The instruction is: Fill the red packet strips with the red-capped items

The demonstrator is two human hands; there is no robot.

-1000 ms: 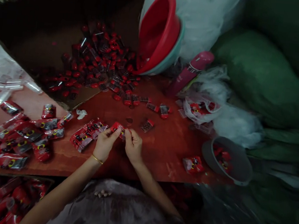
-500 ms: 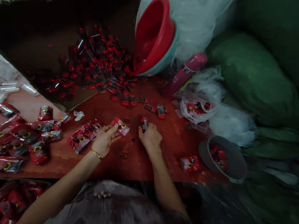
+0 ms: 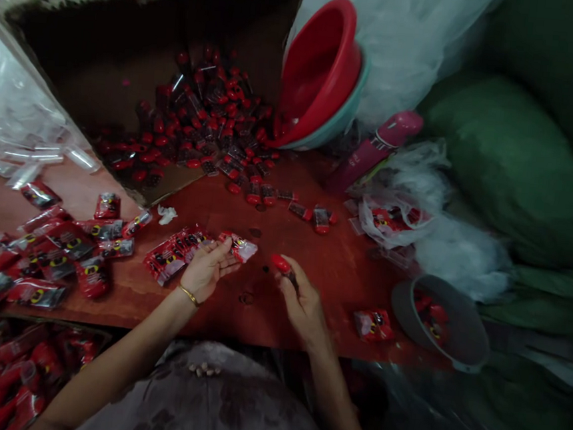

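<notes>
My left hand point(image 3: 208, 268) pinches a small red printed packet point(image 3: 242, 246) with a clear end between thumb and fingers. Under and beside that hand lies a pile of similar flat red packets point(image 3: 170, 255) on the table. My right hand point(image 3: 303, 303) is closed around a small clear bottle with a red cap point(image 3: 281, 263); the fingers hide most of its dark body. The two hands are apart, with the cap pointing toward the packet. Several more red-capped bottles point(image 3: 321, 218) lie on the table beyond my right hand.
A tipped cardboard box point(image 3: 292, 35) spills red-capped bottles. Filled red packets point(image 3: 66, 242) are heaped at left. Red basin point(image 3: 349, 46), pink flask point(image 3: 377, 149), plastic bag point(image 3: 367, 215) and grey tub point(image 3: 476, 339) stand at right. One packet point(image 3: 374, 324) lies near the table edge.
My right hand has drawn back toward me with the bottle, which has tilted so its cap points left. My left hand still holds the packet. The whole view has shifted slightly.
</notes>
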